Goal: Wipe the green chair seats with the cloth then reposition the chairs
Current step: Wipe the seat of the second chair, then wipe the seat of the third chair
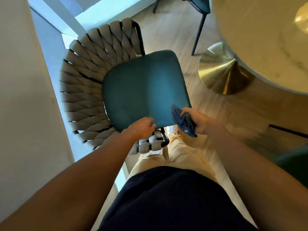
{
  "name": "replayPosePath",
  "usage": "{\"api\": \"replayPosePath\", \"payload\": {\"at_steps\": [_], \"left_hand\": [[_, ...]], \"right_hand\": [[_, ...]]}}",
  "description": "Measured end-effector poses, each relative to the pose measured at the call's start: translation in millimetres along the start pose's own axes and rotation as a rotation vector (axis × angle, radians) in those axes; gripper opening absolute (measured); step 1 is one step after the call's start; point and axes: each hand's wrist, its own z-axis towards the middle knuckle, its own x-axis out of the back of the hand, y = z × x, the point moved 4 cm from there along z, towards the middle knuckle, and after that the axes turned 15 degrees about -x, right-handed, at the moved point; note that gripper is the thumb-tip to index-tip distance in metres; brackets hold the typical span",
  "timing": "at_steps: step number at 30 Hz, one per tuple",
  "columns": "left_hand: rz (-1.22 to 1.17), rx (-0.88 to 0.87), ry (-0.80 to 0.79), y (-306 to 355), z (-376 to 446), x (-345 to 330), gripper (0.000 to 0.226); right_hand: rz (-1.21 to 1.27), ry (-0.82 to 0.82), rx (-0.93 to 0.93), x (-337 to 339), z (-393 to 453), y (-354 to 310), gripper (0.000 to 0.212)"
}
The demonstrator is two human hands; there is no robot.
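Note:
A chair with a green seat [143,87] and a woven grey backrest [83,84] stands right in front of me, its back curving round the left side. My left hand [141,127] lies at the seat's near edge, fingers bent over the rim by the woven arm end. My right hand [198,119] grips a bunched dark blue cloth [182,120] beside the seat's near right corner, a fold of it overlapping the seat edge.
A round marble table [260,39] on a brass cone base [223,72] stands at the right. A second green chair [200,5] sits behind it at the top, a third [295,162] at the right edge. A wall [25,97] closes the left side.

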Motion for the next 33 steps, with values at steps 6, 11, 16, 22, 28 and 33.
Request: {"api": "replayPosePath", "payload": {"at_steps": [6,11,16,22,28,33], "left_hand": [[0.139,-0.173,-0.022,37.8,-17.4,-9.7,0.041],[0.257,-0.284,-0.06,70.6,-27.3,-26.2,0.046],[0.404,-0.39,-0.16,105.9,-30.9,-55.2,0.051],[0.516,-0.494,-0.269,161.1,-27.9,-94.6,0.054],[0.601,-0.568,-0.31,220.0,-27.2,-139.5,0.055],[0.664,-0.631,-0.369,276.6,-36.4,-195.2,0.054]], "right_hand": [[0.0,0.212,0.148,-1.9,-19.0,60.2,0.015],[0.109,0.25,0.28,1.9,-50.0,108.0,0.02],[0.158,0.302,0.441,13.5,-74.7,155.4,0.013],[0.231,0.385,0.446,48.6,-91.2,219.3,0.021],[0.384,0.414,0.436,90.9,-95.3,291.4,0.027],[0.497,0.428,0.448,132.3,-109.6,362.0,0.038]]}}
